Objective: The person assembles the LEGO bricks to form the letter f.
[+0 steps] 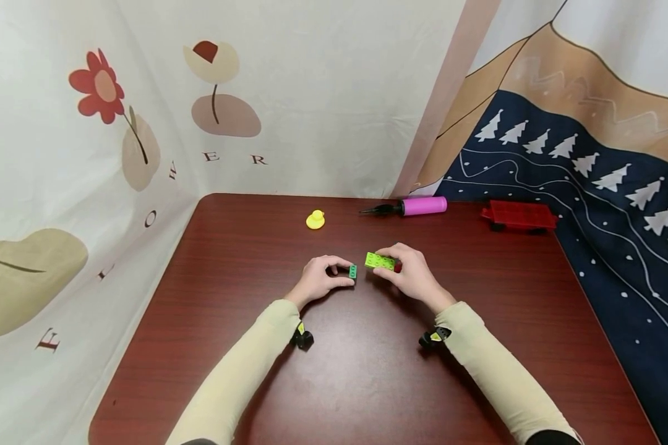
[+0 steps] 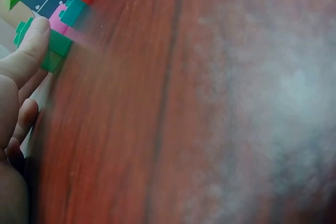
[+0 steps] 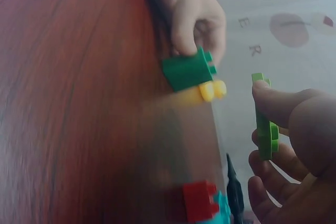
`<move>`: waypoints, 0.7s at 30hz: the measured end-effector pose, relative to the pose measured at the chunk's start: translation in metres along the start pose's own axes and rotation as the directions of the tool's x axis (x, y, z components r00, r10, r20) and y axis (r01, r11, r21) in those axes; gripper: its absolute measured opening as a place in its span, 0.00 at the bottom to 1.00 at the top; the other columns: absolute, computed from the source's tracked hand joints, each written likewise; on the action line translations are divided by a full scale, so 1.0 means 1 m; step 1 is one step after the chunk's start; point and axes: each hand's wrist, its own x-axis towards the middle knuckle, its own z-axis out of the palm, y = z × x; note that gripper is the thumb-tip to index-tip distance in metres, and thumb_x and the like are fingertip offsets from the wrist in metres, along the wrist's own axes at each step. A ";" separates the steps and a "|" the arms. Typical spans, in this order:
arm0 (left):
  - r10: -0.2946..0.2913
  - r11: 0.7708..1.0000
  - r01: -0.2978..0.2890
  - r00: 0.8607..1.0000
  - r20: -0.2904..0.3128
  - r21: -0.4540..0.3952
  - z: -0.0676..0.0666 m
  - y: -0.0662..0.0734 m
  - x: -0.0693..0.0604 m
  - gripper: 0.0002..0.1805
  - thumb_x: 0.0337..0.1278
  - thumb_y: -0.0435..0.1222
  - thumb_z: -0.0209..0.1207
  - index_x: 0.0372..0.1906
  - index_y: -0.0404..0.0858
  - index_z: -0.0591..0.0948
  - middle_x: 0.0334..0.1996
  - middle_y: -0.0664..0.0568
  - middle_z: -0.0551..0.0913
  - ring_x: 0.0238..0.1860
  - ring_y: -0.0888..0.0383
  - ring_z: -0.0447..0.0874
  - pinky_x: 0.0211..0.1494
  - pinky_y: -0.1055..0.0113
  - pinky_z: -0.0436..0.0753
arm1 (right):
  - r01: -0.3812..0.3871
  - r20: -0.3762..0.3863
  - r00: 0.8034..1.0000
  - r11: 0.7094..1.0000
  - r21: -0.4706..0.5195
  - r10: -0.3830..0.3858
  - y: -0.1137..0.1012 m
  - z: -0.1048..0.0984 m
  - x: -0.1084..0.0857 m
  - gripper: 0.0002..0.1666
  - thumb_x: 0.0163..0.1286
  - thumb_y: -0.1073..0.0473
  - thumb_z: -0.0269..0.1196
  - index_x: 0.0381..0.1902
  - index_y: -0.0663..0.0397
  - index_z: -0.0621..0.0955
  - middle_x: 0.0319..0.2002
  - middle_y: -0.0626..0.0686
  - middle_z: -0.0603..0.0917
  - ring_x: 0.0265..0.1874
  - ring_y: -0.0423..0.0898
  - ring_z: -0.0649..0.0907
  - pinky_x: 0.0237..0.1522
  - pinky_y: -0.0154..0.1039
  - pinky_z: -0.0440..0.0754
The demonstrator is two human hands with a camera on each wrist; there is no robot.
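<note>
Between thumb and fingers my left hand [image 1: 320, 279] pinches a dark green brick [image 1: 353, 272], low over the table or on it. My right hand [image 1: 414, 275] grips a flat lime green brick [image 1: 380, 261] by its edges, just to the right of the green one and apart from it. In the right wrist view the lime brick [image 3: 266, 124] is seen edge-on, studs facing away from the palm. A red brick [image 3: 199, 201] and a teal brick [image 3: 222, 208] stand close together; in the head view the right hand mostly hides them.
A yellow duck [image 1: 315, 219], a pink pump [image 1: 425, 206] with a black nozzle and a red wagon [image 1: 520, 215] are along the back of the brown table [image 1: 334, 383]. Printed cloth hangs behind and at both sides.
</note>
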 end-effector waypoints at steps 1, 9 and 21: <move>-0.002 1.000 0.002 1.000 -0.001 0.000 0.000 0.000 0.000 0.21 0.50 0.48 0.81 0.51 0.54 0.91 0.32 0.62 0.85 0.36 0.62 0.79 0.41 0.65 0.75 | 0.005 0.010 1.000 1.000 0.000 -0.005 -0.002 0.003 0.002 0.21 0.65 0.55 0.78 0.54 0.52 0.88 0.43 0.50 0.86 0.35 0.44 0.79 0.38 0.41 0.78; -0.010 1.000 0.010 1.000 0.003 0.003 0.000 0.000 0.000 0.22 0.50 0.47 0.81 0.52 0.49 0.90 0.34 0.59 0.86 0.37 0.62 0.79 0.43 0.64 0.77 | 0.040 0.065 0.997 0.999 0.035 -0.042 -0.013 0.025 0.013 0.20 0.66 0.54 0.77 0.53 0.54 0.88 0.44 0.51 0.87 0.31 0.43 0.79 0.34 0.37 0.78; -0.022 1.000 0.022 1.000 0.002 0.020 0.000 0.000 0.001 0.21 0.49 0.46 0.81 0.49 0.47 0.90 0.32 0.57 0.84 0.36 0.61 0.80 0.44 0.64 0.76 | 0.089 0.085 0.992 0.996 -0.005 -0.088 -0.013 0.039 0.015 0.20 0.64 0.54 0.78 0.52 0.53 0.89 0.42 0.51 0.88 0.39 0.46 0.82 0.41 0.43 0.79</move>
